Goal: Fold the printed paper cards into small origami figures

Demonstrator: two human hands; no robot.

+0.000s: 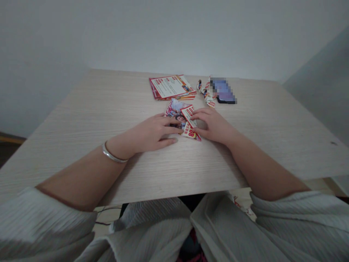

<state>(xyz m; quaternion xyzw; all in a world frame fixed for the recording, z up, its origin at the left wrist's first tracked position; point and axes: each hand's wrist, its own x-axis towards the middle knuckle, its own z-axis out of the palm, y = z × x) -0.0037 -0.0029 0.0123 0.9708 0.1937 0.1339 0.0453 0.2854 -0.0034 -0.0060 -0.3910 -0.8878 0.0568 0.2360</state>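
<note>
A printed leaflet lies on the pale table, a flap folded over its right side. The left hand rests on it, fingers spread, grasping nothing. The right hand touches the flap; whether it pinches cannot be told. Beyond lie stacked leaflets, folded paper pieces and a phone.

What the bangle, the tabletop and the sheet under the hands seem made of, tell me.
Bangle: probably silver-toned metal, polished; it shows bright highlights.
Tabletop: wood or wood-look laminate, fairly matte; pale streaked grain shows.
Sheet: likely printed paper, perhaps glossy; it looks thin, with a folded-over flap.
</note>
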